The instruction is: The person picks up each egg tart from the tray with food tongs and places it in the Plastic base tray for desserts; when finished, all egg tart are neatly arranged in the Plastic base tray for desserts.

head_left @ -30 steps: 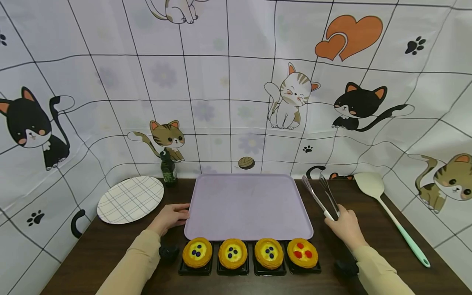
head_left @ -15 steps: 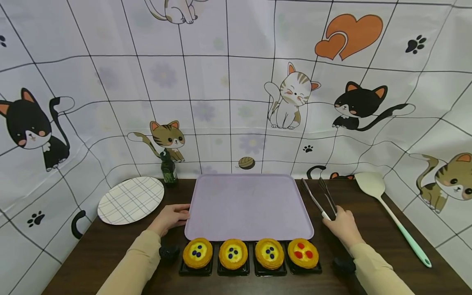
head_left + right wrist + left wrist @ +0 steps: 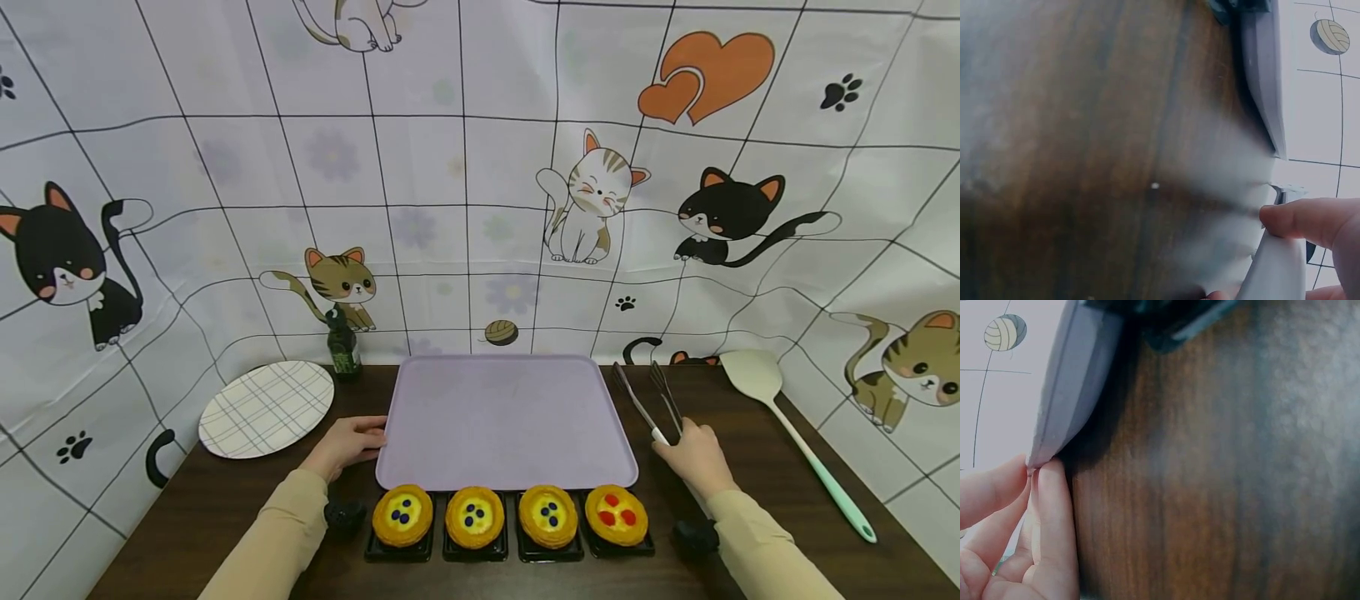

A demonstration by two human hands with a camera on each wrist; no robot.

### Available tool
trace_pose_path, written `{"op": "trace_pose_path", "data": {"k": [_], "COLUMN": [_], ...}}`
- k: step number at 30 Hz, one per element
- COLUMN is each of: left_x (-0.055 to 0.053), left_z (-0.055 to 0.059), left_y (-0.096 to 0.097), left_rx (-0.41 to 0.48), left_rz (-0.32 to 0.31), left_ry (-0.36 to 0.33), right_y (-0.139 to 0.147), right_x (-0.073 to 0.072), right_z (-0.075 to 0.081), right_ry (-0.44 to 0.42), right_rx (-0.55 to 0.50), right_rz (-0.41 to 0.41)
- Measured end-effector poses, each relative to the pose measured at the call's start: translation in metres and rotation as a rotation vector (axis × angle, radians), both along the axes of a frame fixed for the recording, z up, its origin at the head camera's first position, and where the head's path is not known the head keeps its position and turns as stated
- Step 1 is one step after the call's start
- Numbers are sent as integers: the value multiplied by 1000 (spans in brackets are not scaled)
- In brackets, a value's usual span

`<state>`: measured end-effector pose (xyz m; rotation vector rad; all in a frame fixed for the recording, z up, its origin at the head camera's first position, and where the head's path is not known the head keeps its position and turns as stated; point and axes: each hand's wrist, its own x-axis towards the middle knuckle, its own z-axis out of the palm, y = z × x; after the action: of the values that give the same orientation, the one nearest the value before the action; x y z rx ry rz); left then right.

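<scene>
My left hand (image 3: 347, 446) pinches the left rim of the lilac tray (image 3: 506, 421); in the left wrist view, thumb and fingers (image 3: 1054, 506) meet at the tray's edge. The tray lies flat with nothing on it. To its right, my right hand (image 3: 697, 458) grips metal tongs (image 3: 637, 403) with white handles, their two arms spread apart and pointing away. In the right wrist view the thumb (image 3: 1300, 219) presses on a white handle (image 3: 1275, 265). Along the tray's front edge, several round egg tarts sit in black square holders: three with dark blue dots and one tart (image 3: 616, 515) with red pieces.
A white checked plate (image 3: 266, 408) lies at the left, with a small dark green bottle (image 3: 344, 346) behind it. A spatula (image 3: 806, 450) with a pale green handle lies at the right. A cat-printed sheet (image 3: 465, 167) hangs behind the dark wooden table (image 3: 187, 517).
My right hand has shifted slightly left with the tongs. My left hand, the tray and the egg tarts stay in place.
</scene>
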<state>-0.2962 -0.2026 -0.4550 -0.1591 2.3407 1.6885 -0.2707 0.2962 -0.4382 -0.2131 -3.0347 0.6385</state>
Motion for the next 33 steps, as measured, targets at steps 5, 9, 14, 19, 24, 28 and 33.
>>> {"op": "trace_pose_path", "data": {"k": [5,9,14,19,24,28,33], "left_x": [0,0,0,0,-1,-2,-2], "left_z": [0,-1,0,1,-2,-3,-2], "left_y": [0,0,0,0,0,-1,-1], "left_rx": [-1,1,0,0,5,6,8], "left_rz": [-8,-6,-5,-6,2,-1,-1], "left_ry": [4,3,2,4,-1,1,2], "right_y": [1,1,-1,-2,-3,-2,-1], "right_x": [-1,-1,0,0,1,2,2], "right_z": [1,2,3,3,3,3,3], "right_ry": [-3,-8,-28,-47,-53,-53,-47], "right_rx": [28,36,46,54,60,77,91], "right_rz": [2,0,-21,-45,-51,-50,-48]}}
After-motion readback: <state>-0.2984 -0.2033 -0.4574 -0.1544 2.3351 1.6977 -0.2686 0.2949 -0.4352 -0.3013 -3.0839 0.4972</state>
